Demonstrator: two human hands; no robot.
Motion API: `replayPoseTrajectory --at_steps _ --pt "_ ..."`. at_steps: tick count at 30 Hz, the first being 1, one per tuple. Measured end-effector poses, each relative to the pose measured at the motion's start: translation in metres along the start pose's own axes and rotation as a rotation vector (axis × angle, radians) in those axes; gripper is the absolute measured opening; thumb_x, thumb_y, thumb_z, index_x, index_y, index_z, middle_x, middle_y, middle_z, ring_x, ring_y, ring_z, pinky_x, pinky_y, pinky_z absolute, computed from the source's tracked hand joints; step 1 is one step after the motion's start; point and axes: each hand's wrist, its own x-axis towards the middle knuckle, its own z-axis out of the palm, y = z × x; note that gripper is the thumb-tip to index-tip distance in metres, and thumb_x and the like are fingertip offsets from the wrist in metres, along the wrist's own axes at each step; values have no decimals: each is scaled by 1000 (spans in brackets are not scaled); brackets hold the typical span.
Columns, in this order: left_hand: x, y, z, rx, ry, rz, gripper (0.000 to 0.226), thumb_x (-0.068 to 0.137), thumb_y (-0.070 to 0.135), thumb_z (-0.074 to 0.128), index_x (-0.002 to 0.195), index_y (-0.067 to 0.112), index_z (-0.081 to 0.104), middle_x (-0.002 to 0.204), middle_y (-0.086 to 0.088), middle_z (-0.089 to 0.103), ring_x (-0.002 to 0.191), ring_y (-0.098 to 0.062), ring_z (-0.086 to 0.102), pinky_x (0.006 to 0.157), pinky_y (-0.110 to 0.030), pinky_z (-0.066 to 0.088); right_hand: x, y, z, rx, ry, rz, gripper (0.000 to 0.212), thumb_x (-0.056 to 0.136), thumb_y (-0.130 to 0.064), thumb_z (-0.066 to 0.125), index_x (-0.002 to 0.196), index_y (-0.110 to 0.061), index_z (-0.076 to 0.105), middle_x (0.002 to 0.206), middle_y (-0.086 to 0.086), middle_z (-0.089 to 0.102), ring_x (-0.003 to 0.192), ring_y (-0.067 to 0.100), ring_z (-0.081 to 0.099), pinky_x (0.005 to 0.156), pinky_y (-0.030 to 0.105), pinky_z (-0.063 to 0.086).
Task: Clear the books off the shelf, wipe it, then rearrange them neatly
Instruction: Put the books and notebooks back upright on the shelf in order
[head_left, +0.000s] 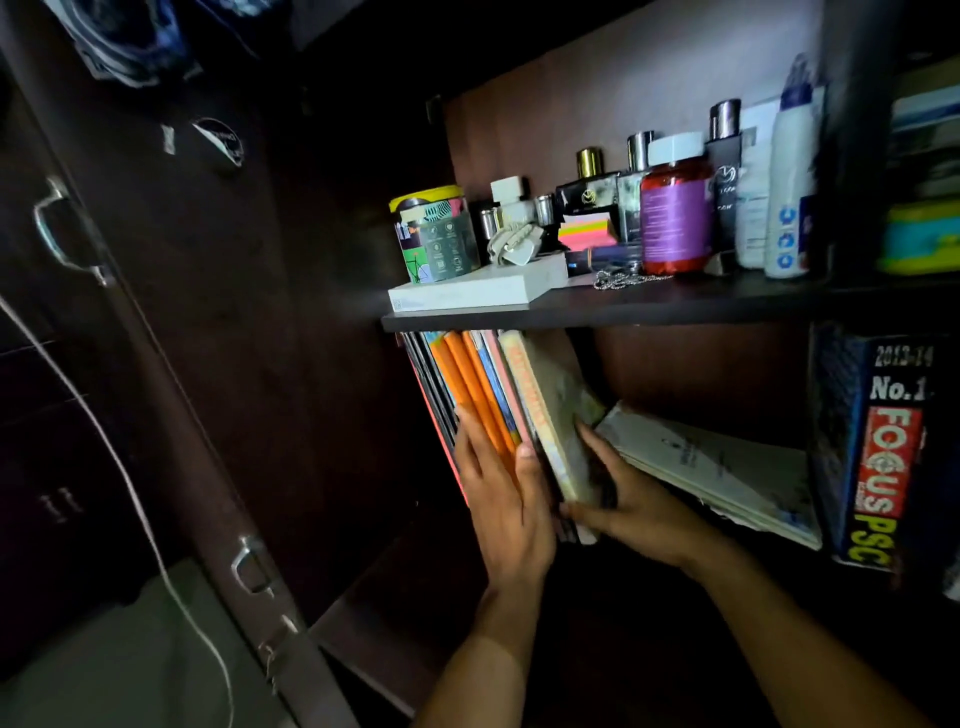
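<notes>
A row of upright books (470, 387) with orange and blue spines leans at the left end of the lower shelf (649, 545). My left hand (501, 499) lies flat against their spines, fingers straight. My right hand (626, 501) grips a worn beige book (553, 410) at the right end of that row, fingers curled round its lower edge. Just right of it a pale paperback (727, 467) lies tilted on the shelf. A thick blue book (878, 447) printed "FOCUS PSC" stands at the far right.
The upper shelf (623, 306) carries a white box (478, 291), a patterned tin (434, 234), sticky notes (584, 231), perfume bottles, a red jar (675, 218) and spray cans. An open dark cupboard door (156, 312) with metal handles stands at left; a white cable (130, 493) hangs there.
</notes>
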Motion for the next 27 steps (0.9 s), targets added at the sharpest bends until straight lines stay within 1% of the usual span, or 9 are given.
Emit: replayPoseTrajectory --at_steps 3,7,10,13,16,18,22,25,27 --pt "4 -8 9 85 -91 2 80 100 60 34 160 31 -9 168 13 -7 155 -1 -6 128 -37 8 -2 7 -5 -38 53 -81 95 85 -32 81 159 -38 21 161 -15 29 147 -5 26 124 27 22" --pt "10 -9 18 247 -147 -92 93 90 81 20 161 32 -12 167 19 -17 152 0 -19 126 -48 2 0 11 1 -237 172 -113 80 95 -34 68 160 -30 20 163 -9 24 152 6 17 121 21 13" --pt "14 -8 23 345 -115 -125 94 90 82 21 160 32 -17 169 13 -11 154 -6 -14 123 -49 5 3 10 -3 -319 190 -88 77 97 -42 64 160 -35 19 165 -9 22 153 10 18 123 29 18" --pt "17 -11 26 410 -85 -148 95 91 82 22 160 30 -18 170 9 -8 155 -11 -10 121 -51 9 9 14 -1 -289 199 -122 80 96 -45 64 160 -36 18 166 -7 23 152 9 20 124 29 19" --pt "19 -8 33 501 -28 -145 97 92 83 18 162 22 -10 171 -2 2 157 -19 1 118 -56 19 9 16 0 -206 123 -105 99 84 -56 70 160 -44 8 167 -10 19 153 8 16 125 37 21" --pt "19 -5 38 532 4 -145 98 92 82 15 163 17 -5 170 -6 8 156 -23 7 117 -59 23 7 15 3 -202 75 -84 106 81 -50 75 158 -50 1 168 -10 17 153 10 16 124 39 23" --pt "22 -10 37 511 27 -83 98 94 80 18 163 14 0 169 -9 10 155 -25 11 117 -59 20 7 18 5 -306 119 -57 104 77 -63 63 156 -52 -4 168 -9 17 154 16 21 120 52 28" --pt "23 -11 38 470 37 69 84 101 67 23 163 11 8 170 -7 8 157 -19 7 125 -52 6 7 22 4 -413 136 -2 102 87 -45 67 154 -52 -9 168 -2 19 151 25 26 116 55 32" --pt "24 -9 43 383 -39 125 80 105 56 30 163 10 1 171 -5 -5 158 -17 -7 127 -51 0 9 24 5 -439 168 -6 99 91 -43 67 155 -51 -7 167 -1 23 149 27 30 114 56 34"
